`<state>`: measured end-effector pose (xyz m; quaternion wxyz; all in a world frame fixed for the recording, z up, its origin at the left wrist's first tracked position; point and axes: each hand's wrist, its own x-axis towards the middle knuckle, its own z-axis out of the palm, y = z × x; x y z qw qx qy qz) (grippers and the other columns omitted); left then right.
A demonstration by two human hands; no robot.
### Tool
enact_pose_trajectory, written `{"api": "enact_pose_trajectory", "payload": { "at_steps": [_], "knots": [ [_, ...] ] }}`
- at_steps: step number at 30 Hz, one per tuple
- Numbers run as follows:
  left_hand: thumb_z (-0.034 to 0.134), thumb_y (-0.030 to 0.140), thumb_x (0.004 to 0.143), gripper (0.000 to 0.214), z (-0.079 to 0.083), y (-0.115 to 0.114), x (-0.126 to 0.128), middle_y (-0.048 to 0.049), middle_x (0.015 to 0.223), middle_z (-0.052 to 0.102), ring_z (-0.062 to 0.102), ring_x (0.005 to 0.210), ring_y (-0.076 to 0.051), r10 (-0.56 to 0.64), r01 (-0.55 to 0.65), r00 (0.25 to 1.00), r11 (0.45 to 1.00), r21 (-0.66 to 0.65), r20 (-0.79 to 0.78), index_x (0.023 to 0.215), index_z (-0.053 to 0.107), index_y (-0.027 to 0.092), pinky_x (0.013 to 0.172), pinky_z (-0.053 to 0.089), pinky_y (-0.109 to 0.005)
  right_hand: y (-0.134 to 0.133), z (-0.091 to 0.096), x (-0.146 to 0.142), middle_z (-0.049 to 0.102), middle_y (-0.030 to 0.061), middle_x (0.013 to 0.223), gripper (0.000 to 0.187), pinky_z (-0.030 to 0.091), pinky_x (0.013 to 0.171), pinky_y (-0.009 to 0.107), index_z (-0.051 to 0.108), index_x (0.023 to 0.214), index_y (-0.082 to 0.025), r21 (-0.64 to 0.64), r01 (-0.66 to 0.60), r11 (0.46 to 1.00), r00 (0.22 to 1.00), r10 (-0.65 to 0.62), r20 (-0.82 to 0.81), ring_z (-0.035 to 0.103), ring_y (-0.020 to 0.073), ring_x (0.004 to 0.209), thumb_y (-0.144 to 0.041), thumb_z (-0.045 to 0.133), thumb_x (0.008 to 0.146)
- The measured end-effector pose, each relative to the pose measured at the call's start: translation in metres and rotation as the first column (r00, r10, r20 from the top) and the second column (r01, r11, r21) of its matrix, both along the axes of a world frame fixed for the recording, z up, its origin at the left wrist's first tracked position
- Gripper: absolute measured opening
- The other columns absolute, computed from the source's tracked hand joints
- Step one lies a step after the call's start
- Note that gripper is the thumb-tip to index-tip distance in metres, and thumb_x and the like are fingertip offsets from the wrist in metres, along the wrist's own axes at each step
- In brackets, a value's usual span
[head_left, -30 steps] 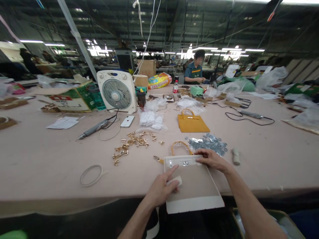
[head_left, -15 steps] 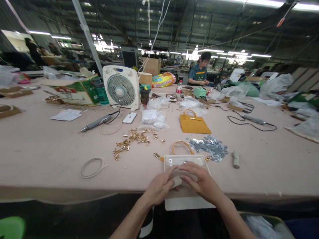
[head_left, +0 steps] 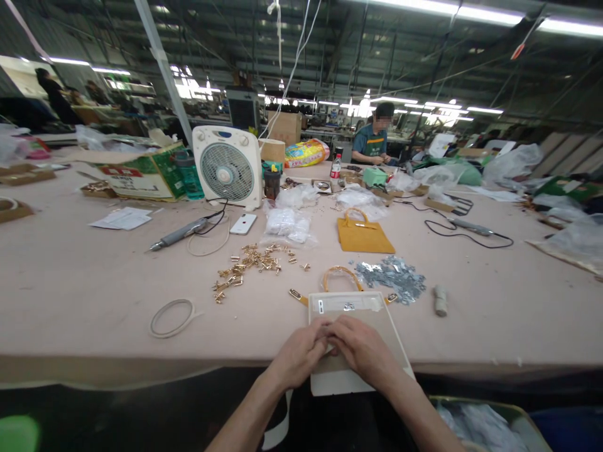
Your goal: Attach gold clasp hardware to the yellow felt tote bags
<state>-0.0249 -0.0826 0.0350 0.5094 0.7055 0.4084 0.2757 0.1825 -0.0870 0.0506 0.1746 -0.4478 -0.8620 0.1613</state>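
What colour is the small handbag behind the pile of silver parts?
The handbag is mustard yellow, seen best in the head view.

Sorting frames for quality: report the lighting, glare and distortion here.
Head view: the ceiling strip lights blow out into white glare. The wide lens bows the table along its near edge and bends the rafters. The left hand and right hand on the cream bag are sharp and evenly lit, with faint shadows. The far hall is dim and soft.

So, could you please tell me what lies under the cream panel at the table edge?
A mustard handle loop and two gold-tipped strap ends stick out from beneath the cream panel. Whatever they join is covered; the left hand and right hand hide its middle.
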Motion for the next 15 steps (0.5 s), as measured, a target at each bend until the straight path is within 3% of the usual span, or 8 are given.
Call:
{"api": "enact_pose_trajectory", "payload": {
  "at_steps": [4,9,12,15],
  "knots": [
    [0.05,0.034,0.096,0.029,0.0,0.0,0.001,0.0013,0.071,0.069,0.062,0.063,-0.017,0.044,-0.043,0.999,0.998,-0.044,0.017,0.105,0.072,0.018,0.068,0.047,-0.027,-0.001,-0.001,-0.002,0.065,0.0055,0.099,0.013,0.051,0.08,0.034,0.063,0.102,-0.021,0.014,0.045,0.999,0.995,-0.046,0.089,0.063,0.0216,0.091,-0.017,0.051,0.103],
    [0.06,0.044,0.091,0.031,-0.013,0.003,0.002,0.0037,0.056,0.06,0.055,0.056,-0.014,0.091,-0.078,0.993,0.984,-0.159,0.074,0.09,0.075,0.017,0.061,0.042,-0.025,-0.001,-0.008,0.001,0.062,0.0049,0.099,0.012,0.05,0.082,0.033,0.06,0.101,-0.021,0.024,0.027,0.999,0.998,-0.028,0.049,0.06,0.0209,0.092,-0.013,0.05,0.102],
    [0.069,0.048,0.081,0.033,-0.022,0.009,0.004,0.0044,0.054,0.057,0.05,0.051,-0.013,0.149,-0.093,0.979,0.934,-0.344,0.14,0.085,0.072,0.016,0.053,0.035,-0.024,-0.004,-0.017,-0.001,0.062,0.0065,0.098,0.017,0.049,0.079,0.034,0.058,0.1,-0.02,0.142,0.016,0.99,1.0,-0.018,0.013,0.058,0.0221,0.091,-0.009,0.046,0.101],
    [0.071,0.051,0.075,0.036,-0.026,0.017,0.005,0.0051,0.05,0.052,0.042,0.045,-0.01,0.199,-0.117,0.967,0.9,-0.419,0.157,0.076,0.066,0.016,0.049,0.027,-0.023,-0.014,-0.025,-0.006,0.063,0.0081,0.097,0.022,0.049,0.079,0.037,0.056,0.101,-0.02,0.278,-0.01,0.961,1.0,0.017,-0.023,0.056,0.0242,0.09,-0.004,0.041,0.099]
  ]
}}
